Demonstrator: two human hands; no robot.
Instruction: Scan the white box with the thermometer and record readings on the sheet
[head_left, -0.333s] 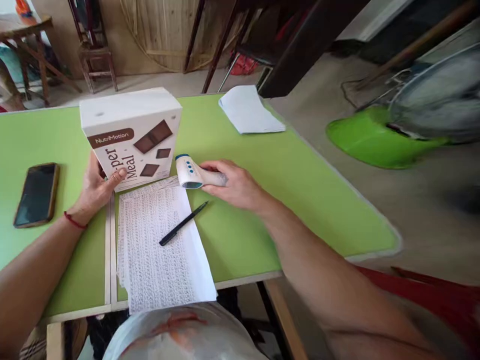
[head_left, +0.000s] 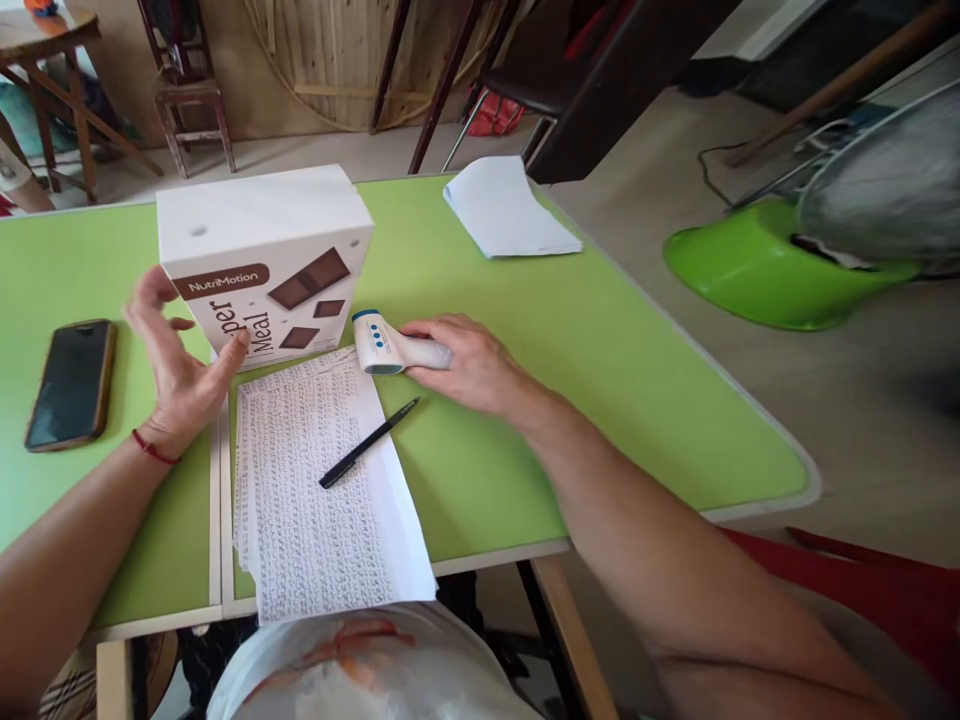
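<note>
Perhaps a nudge could tip the NutriMotion box (head_left: 266,285): the left grip (head_left: 181,380) is spread wide, only its thumb over the front.
One box stands on the table (head_left: 495,480) beside one infrared thermometer (head_left: 384,345), handle wrapped in the right grip (head_left: 474,366); one pen (head_left: 367,444), one smartphone (head_left: 71,385), handwritten sheets (head_left: 315,530) too overlapped to count.

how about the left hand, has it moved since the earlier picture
Yes: judged against the phone, the fingers of the left hand have swung leftward from behind the box, out toward the phone.
</note>
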